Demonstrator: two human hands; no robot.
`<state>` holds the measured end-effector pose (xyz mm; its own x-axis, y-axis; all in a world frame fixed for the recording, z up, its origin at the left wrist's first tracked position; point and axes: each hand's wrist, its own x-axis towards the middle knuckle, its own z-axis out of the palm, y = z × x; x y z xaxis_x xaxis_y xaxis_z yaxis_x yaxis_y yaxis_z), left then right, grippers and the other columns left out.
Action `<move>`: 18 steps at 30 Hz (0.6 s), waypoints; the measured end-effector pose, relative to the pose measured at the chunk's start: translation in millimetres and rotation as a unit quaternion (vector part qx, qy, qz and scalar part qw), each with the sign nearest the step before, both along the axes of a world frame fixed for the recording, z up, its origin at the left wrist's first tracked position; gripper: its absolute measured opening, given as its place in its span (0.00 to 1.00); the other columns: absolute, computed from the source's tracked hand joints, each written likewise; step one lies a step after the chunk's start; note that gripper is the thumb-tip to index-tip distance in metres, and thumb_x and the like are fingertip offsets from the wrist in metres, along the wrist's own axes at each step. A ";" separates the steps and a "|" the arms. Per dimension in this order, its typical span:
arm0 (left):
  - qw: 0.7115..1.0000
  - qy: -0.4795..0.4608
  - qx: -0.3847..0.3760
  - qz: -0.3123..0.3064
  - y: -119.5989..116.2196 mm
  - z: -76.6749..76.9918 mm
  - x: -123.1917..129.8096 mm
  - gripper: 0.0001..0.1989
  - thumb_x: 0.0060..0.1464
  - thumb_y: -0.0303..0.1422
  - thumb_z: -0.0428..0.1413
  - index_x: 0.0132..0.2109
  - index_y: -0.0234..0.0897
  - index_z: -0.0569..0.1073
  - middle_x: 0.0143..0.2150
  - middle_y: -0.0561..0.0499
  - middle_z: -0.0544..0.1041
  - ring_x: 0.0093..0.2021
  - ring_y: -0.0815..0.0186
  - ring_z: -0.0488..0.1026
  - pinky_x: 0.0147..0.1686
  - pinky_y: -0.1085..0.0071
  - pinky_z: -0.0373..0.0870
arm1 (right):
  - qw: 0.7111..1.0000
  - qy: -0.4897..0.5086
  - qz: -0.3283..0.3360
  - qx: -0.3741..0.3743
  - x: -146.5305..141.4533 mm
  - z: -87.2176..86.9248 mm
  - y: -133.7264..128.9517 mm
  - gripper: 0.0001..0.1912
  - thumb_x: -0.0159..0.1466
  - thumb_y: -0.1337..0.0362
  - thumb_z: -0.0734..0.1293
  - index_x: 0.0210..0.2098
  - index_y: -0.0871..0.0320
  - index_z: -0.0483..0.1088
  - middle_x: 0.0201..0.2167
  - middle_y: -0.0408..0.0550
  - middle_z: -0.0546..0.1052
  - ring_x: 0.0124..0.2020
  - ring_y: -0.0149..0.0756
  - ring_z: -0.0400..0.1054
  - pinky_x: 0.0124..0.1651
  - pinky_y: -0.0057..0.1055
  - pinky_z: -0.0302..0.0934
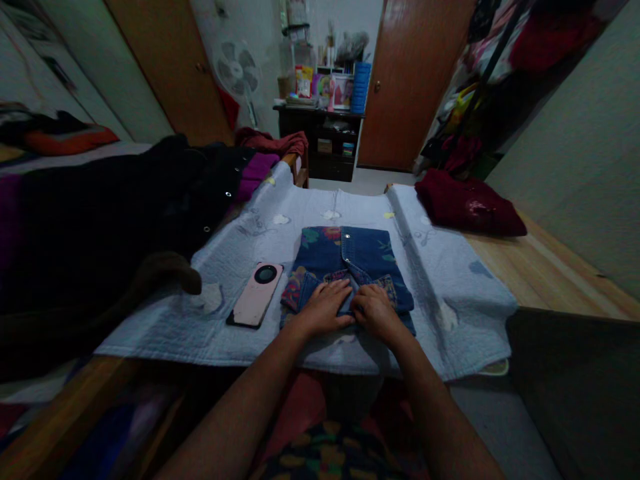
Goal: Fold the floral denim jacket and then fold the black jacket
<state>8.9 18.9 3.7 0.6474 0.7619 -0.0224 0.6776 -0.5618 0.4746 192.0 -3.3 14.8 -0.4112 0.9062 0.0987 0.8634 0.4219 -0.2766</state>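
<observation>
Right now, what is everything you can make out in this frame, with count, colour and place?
Denim garment: 1, blue floral, folded under both hands
Phone: 1, pink, left of the garment
Quilted cloth: 1, pale blue, beneath both
Dark clothing: count unclear, black and purple, left
Dark red clothing: 1 bundle, right
Wooden surface: 1, light brown, right
Reddish cloth: 1, far left of the quilted cloth
Fan: 1, pale, back left
Shelf unit: 1, black, back, bearing small items
Doors: 2, brown, back left and right
Hanging clothes: several, mixed colours, upper right
Left hand: 1, bare, on the garment
Right hand: 1, bare, on the garment
</observation>
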 end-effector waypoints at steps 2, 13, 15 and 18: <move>1.000 0.008 -0.007 -0.004 0.9 -0.2 0.0 0.36 0.54 0.46 0.55 0.67 0.41 0.55 0.70 0.43 0.53 0.70 0.56 0.48 0.66 0.53 0.42 | 1.000 0.004 -0.010 0.005 -0.6 -3.2 1.1 0.05 0.62 0.68 0.65 0.33 0.57 0.74 0.36 0.48 0.72 0.42 0.40 0.61 0.48 0.35 0.52; 0.998 0.039 -0.041 -0.015 2.4 2.2 2.0 0.37 0.56 0.45 0.54 0.68 0.39 0.51 0.72 0.42 0.49 0.71 0.56 0.43 0.67 0.54 0.38 | 0.998 0.060 -0.019 0.002 4.1 -10.1 2.2 0.08 0.64 0.72 0.60 0.31 0.58 0.69 0.35 0.49 0.70 0.40 0.38 0.61 0.46 0.33 0.54; 0.998 0.039 -0.040 -0.016 2.6 1.8 2.1 0.37 0.56 0.45 0.54 0.68 0.39 0.51 0.72 0.43 0.48 0.71 0.57 0.42 0.67 0.54 0.38 | 0.998 0.066 -0.017 0.003 5.2 -10.7 2.5 0.08 0.64 0.72 0.60 0.31 0.58 0.69 0.35 0.49 0.70 0.40 0.38 0.61 0.46 0.33 0.55; 0.998 0.042 -0.043 -0.015 2.4 3.1 2.3 0.37 0.56 0.45 0.54 0.68 0.39 0.51 0.72 0.43 0.48 0.71 0.57 0.42 0.67 0.54 0.38 | 0.997 0.077 -0.020 0.003 6.3 -12.0 3.5 0.07 0.63 0.72 0.61 0.31 0.58 0.68 0.35 0.49 0.69 0.40 0.38 0.62 0.46 0.34 0.55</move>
<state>11.2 21.3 6.8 0.6626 0.7353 -0.1425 0.7008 -0.5415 0.4644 198.3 0.2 2.8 -0.3544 0.9209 0.1622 0.8275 0.3896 -0.4043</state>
